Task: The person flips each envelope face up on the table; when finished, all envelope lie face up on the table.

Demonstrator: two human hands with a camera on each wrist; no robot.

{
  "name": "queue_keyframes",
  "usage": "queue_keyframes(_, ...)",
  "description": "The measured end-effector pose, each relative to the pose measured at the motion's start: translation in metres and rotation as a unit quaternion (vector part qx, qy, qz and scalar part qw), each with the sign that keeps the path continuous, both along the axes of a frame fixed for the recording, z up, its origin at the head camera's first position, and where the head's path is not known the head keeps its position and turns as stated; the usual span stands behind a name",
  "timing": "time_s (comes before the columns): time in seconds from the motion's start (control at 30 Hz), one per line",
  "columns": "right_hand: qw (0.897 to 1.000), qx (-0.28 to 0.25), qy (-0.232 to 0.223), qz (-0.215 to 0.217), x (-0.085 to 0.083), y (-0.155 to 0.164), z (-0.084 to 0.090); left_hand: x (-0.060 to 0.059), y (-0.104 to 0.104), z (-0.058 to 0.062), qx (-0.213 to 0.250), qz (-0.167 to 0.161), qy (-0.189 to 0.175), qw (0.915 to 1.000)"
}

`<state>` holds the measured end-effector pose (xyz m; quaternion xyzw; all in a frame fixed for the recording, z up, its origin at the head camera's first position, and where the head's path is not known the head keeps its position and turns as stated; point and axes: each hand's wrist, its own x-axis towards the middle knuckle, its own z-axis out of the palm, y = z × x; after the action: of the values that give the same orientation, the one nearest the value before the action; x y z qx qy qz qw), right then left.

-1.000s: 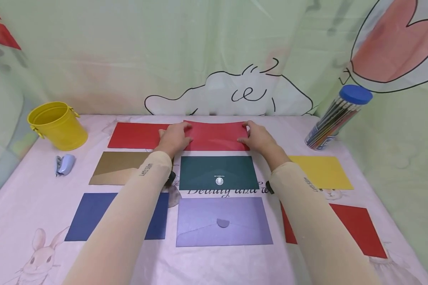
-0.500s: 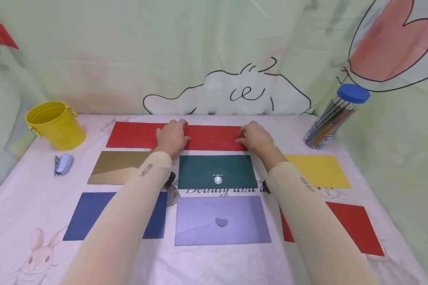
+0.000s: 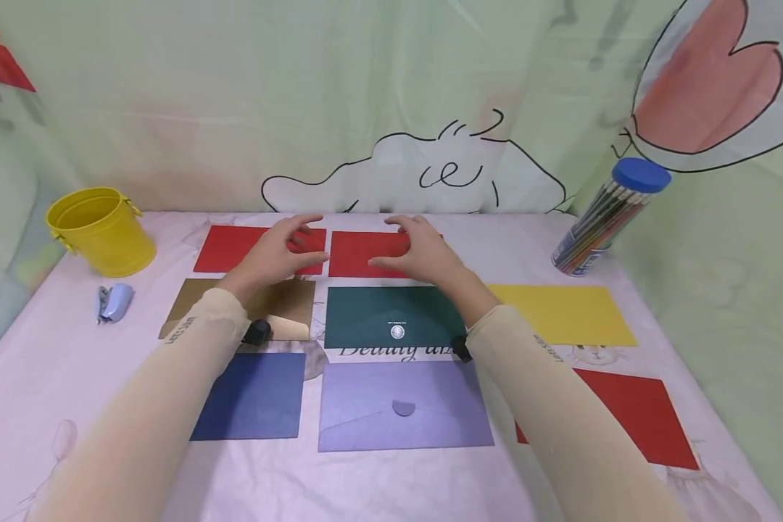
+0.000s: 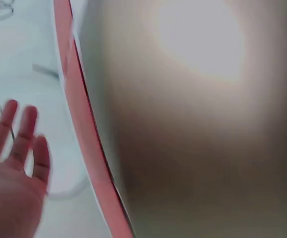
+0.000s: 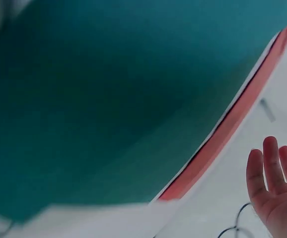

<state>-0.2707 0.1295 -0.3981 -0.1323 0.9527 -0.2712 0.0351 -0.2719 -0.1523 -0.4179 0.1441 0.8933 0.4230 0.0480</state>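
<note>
- Red paper marks the work area: two red envelopes lie side by side in the far row of the table [image 3: 535, 239], the left red envelope [image 3: 225, 249] and the middle red envelope [image 3: 359, 252], with a narrow gap between them.
- Your left hand [image 3: 270, 255] hovers above the inner end of the left red envelope. Its fingers [image 4: 27, 130] are spread and nearly straight and hold nothing.
- Your right hand [image 3: 420, 255] hovers above the middle red envelope. Its fingers [image 5: 272, 166] are likewise extended and hold nothing.
- Neither hand appears to press on the paper; contact cannot be confirmed from the head view.
- Judged step: the middle red envelope is laid flat in its place in the far row, above the dark green envelope [image 3: 391, 313], and both hands are clear of it.
- Surrounding layout: a gold envelope [image 3: 287, 299] and a blue envelope [image 3: 254, 395] to the left, a lilac envelope [image 3: 401, 406] nearest you, a yellow envelope [image 3: 561, 313] and a further red envelope [image 3: 633, 417] to the right.
- Far right end of the red row is bare, above the yellow envelope.
- Next move, as a judgement: check that the red edges sit parallel to the dark green envelope, then reach with flat, relaxed fingers so that no laid paper shifts.
</note>
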Motion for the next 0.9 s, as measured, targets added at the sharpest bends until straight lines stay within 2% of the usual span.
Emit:
queue_keyframes(0.13, 0.997, -0.066, 0.003, 0.041, 0.006, -0.017, -0.003, 0.006, -0.038, -0.004, 0.013, 0.002, 0.016, 0.9998)
queue_keyframes(0.2, 0.995, -0.081, 0.001, 0.063, 0.008, -0.025, -0.006, 0.008, -0.057, -0.005, 0.013, 0.007, 0.021, 0.9997)
queue_keyframes(0.37, 0.993, -0.075, -0.002, 0.09, 0.004, -0.043, -0.012, 0.011, -0.098, -0.007, -0.011, 0.022, 0.02, 0.9995)
queue_keyframes(0.47, 0.994, -0.063, -0.005, 0.091, -0.002, -0.055, -0.014, 0.013, -0.116, -0.006, -0.025, 0.047, -0.004, 0.9986)
queue_keyframes(0.7, 0.994, -0.031, -0.028, 0.102, -0.013, -0.084, -0.017, 0.01, -0.139, -0.013, -0.039, 0.101, -0.093, 0.9897)
queue_keyframes(0.9, 0.995, 0.0, -0.053, 0.089, -0.016, -0.099, -0.019, 0.01, -0.14, -0.013, -0.063, 0.116, -0.123, 0.9836)
